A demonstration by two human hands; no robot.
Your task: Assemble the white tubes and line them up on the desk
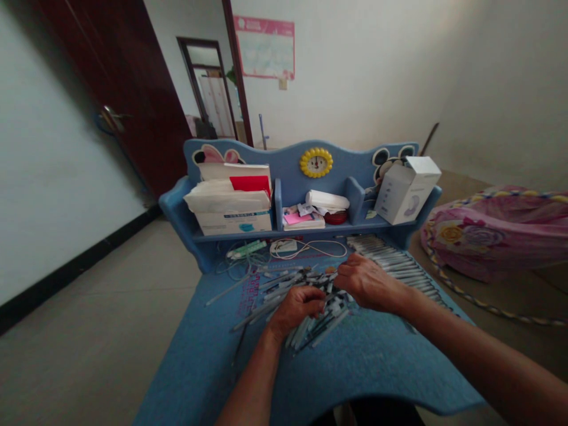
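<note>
Both hands are over a loose pile of slim, pale pens or pen parts [317,331] with some dark pieces, on a blue desk [381,355]. My left hand [299,305] is closed at the pile's middle, thumb and fingers brought together. Curled into a loose fist, my right hand [364,281] is at the pile's right side, just above and to the right of the left. Whatever the fingers grip is too small or hidden to make out. To the right, similar pens [397,260] lie side by side in a neat row.
Behind the pile are a white cable [331,242] and a green-and-white packet [246,249]. The desk's raised shelf holds a paper-filled box [233,221], booklets [304,223] and a white carton [406,189]. A pink fabric basket [483,236] stands right of the desk.
</note>
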